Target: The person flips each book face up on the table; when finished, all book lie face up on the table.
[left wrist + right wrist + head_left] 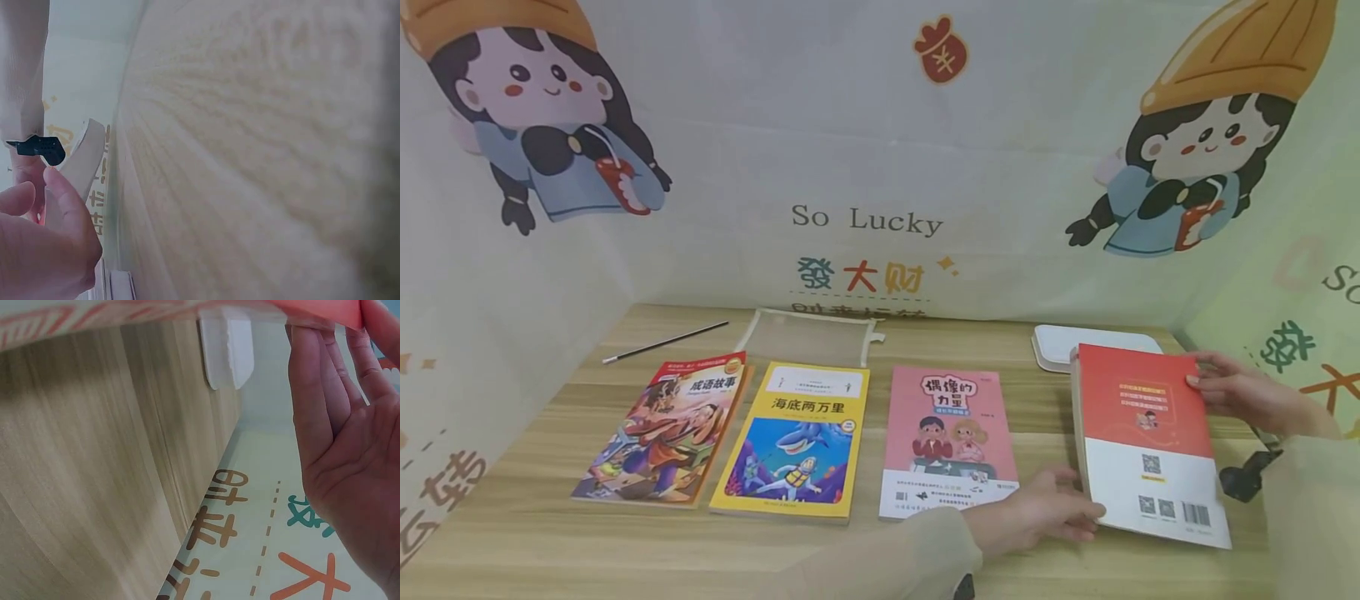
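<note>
A red and white book [1150,442] is held tilted above the wooden table [550,533], back cover up, with barcodes near its lower edge. My left hand [1086,512] grips its lower left corner; in the left wrist view my thumb and fingers [44,237] sit by the book's pale edge [81,165]. My right hand [1198,371] pinches the upper right edge. Seen from the right wrist, that hand's fingers [325,394] lie straight under the red cover [312,309]. A pink book [947,442] lies flat just left of my left hand.
A yellow book [793,442] and an orange comic-style book [662,429] lie in a row left of the pink one. Behind them are a mesh pouch [808,333] and a thin black stick [666,342]. A white tray [1093,346] sits behind the red book. Printed cloth walls enclose the table.
</note>
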Motion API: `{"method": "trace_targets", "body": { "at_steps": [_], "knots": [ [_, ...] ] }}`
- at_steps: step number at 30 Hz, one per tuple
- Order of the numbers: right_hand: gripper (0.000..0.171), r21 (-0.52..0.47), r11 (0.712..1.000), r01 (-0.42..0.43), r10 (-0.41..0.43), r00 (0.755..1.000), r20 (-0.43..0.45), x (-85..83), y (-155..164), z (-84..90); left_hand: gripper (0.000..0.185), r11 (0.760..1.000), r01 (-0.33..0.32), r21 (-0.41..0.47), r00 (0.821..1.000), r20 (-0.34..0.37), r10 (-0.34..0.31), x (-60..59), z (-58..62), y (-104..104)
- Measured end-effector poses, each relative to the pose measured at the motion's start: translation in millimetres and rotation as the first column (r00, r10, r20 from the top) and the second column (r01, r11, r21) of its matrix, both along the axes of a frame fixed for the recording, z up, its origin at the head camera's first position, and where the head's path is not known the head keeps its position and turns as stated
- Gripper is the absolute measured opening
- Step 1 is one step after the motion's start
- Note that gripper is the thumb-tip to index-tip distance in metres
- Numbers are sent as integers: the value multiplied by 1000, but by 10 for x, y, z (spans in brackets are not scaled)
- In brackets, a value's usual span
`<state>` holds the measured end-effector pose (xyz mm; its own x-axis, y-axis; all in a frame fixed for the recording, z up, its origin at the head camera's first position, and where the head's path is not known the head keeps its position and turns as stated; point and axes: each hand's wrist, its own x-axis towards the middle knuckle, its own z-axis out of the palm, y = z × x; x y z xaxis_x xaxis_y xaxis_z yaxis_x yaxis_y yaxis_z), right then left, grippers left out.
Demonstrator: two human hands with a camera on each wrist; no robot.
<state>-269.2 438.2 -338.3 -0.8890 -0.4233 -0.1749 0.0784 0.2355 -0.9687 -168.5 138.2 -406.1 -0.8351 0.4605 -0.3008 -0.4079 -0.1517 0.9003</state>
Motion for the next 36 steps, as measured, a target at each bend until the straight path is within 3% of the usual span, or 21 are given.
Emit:
{"method": "trace_targets", "body": {
  "at_steps": [5,8,14,20,25,29,31,33,34,36],
  "knots": [
    [22,88,992,86,-89,996,27,10,-37,11,39,992,-17,-125,990,-141,0,26,19,-24],
    [20,120,987,109,-113,993,29,17,-62,39,41,985,-23,-170,985,-171,-7,35,56,-48],
    [30,181,978,106,-110,994,9,36,-119,119,48,998,44,-38,989,-139,-49,-15,109,-126],
    [23,161,984,75,-68,996,-51,49,-176,199,54,993,109,37,987,-122,-104,-81,151,-283],
    [30,87,994,70,-57,988,-143,37,-190,230,44,966,223,134,971,-120,-207,-142,178,-391],
    [38,-82,996,17,-31,985,-169,27,-190,228,37,932,296,208,954,-105,-279,-187,192,-441],
    [43,-193,980,-44,11,986,-167,28,-192,236,37,916,317,244,948,-85,-306,-205,206,-457],
    [47,-310,943,-119,73,985,-157,25,-203,251,38,902,328,280,944,-60,-325,-217,224,-468],
    [49,-373,914,-160,112,983,-147,25,-209,263,38,894,338,295,939,-49,-339,-225,234,-473],
    [51,-505,827,-248,207,969,-135,15,-234,288,39,877,358,321,930,-38,-366,-231,259,-480]
  ]
}}
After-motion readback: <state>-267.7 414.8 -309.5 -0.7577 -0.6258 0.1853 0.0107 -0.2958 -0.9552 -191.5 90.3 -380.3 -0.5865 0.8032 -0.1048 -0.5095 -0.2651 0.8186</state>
